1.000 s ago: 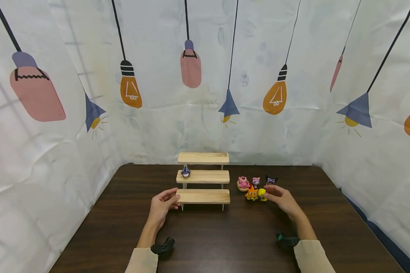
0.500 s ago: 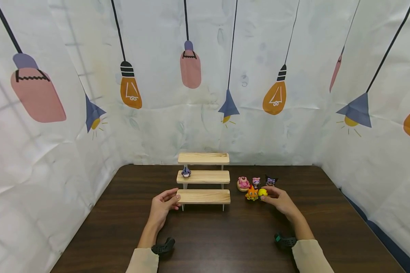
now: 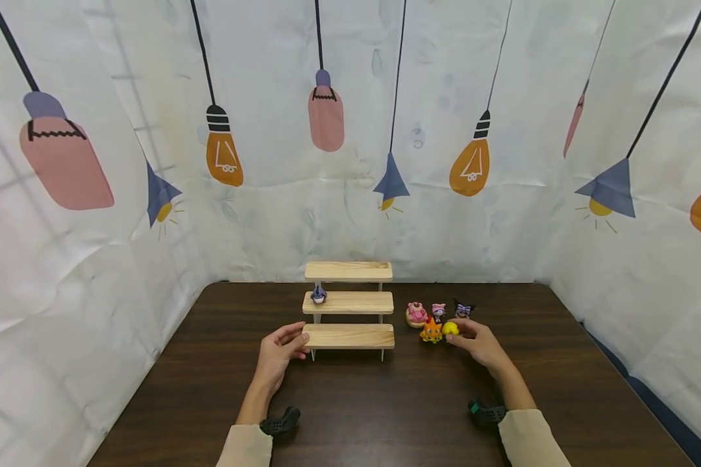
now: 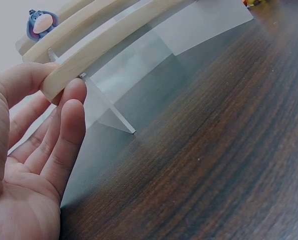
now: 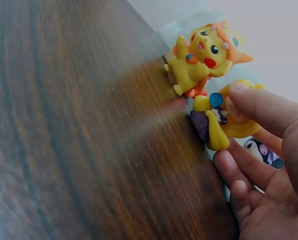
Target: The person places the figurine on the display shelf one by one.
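Note:
A three-tier wooden display stand (image 3: 348, 336) with clear legs stands near the table's back. My left hand (image 3: 277, 353) pinches the left end of its lowest shelf between thumb and fingers. On the middle shelf's left end sits a blue donkey figurine (image 4: 41, 24). Right of the stand, my right hand (image 3: 478, 342) pinches a yellow figurine (image 5: 218, 120) with the thumb on its head; the figurine leans in the right wrist view. Beside it is a yellow figurine in an orange hood (image 5: 208, 55), its face turned outward.
Behind the held figurine are a pink figurine (image 3: 416, 314), a small pink-and-purple one (image 3: 438, 311) and a black-hooded one (image 3: 463, 309). A white curtain (image 3: 350, 220) printed with lamps hangs behind the dark wooden table (image 3: 380, 415).
The right hand has shifted slightly left and its thumb has come onto the yellow figurine, whose lower part no longer shows in the head view. The left hand keeps its hold on the stand.

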`<state>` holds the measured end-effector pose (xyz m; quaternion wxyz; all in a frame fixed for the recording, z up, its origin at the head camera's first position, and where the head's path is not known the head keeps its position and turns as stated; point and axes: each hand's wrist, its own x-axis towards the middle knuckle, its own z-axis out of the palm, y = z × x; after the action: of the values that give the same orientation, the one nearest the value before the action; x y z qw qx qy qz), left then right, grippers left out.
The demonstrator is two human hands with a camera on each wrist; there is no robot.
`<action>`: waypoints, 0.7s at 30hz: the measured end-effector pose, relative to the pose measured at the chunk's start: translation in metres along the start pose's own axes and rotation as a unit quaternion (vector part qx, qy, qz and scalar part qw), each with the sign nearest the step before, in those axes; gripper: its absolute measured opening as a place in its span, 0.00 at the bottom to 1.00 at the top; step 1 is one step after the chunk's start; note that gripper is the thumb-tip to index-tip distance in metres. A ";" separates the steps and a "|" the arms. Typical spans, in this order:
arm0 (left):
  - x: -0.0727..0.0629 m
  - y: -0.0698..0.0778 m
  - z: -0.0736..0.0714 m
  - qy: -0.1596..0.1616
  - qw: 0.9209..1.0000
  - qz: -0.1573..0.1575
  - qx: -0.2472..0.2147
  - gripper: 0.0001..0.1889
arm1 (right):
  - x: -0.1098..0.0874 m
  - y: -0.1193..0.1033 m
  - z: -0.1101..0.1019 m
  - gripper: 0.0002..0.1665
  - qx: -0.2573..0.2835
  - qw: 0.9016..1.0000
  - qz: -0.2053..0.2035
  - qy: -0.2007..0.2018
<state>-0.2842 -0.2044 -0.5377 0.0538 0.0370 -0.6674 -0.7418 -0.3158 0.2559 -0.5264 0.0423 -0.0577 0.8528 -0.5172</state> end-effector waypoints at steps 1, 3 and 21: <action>0.000 0.001 0.000 -0.001 1.000 -0.002 -0.002 0.22 | 0.000 0.000 0.000 0.31 0.000 1.000 0.003 0.003; -0.001 0.001 0.000 -0.003 1.000 -0.004 -0.003 0.22 | 0.000 -0.001 0.000 0.30 -0.001 1.000 0.003 0.006; -0.001 0.001 -0.001 -0.005 1.000 -0.006 -0.003 0.23 | 0.000 -0.011 -0.005 0.38 -0.001 0.999 0.019 0.026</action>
<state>-0.2834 -0.2051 -0.5367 0.0467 0.0372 -0.6651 -0.7444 -0.3160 0.2549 -0.5142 0.0302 -0.0282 0.8549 -0.5171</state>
